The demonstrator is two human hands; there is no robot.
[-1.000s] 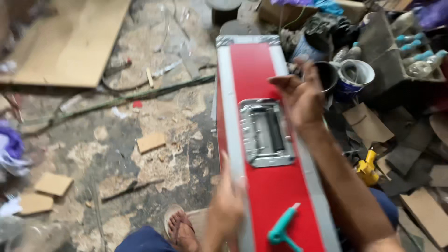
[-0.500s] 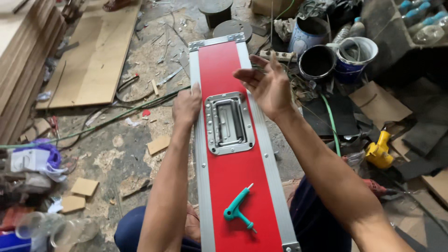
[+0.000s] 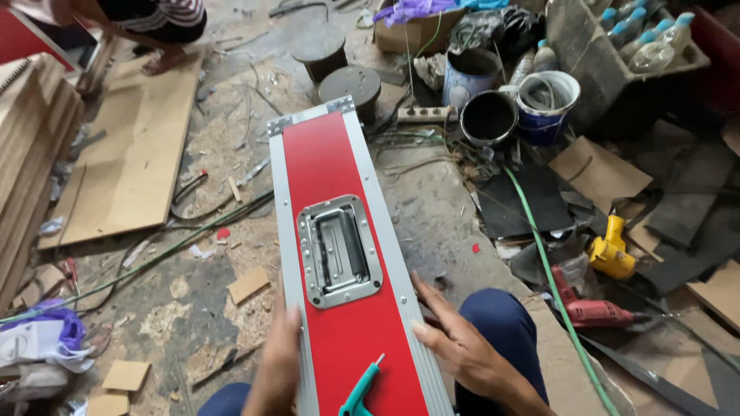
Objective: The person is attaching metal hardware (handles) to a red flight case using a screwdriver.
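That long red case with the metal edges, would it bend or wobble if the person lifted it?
The red case probably stays stiff: metal strips run along both long edges. Its recessed metal handle suggests some weight. The left hand and right hand grip opposite edges, so it may tip sideways; the teal tool could slide off.

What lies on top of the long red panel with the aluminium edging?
On the long red panel sit a recessed metal handle plate and a teal-handled tool. Both hands, left and right, grip its edges. Whatever lies beneath is hidden.
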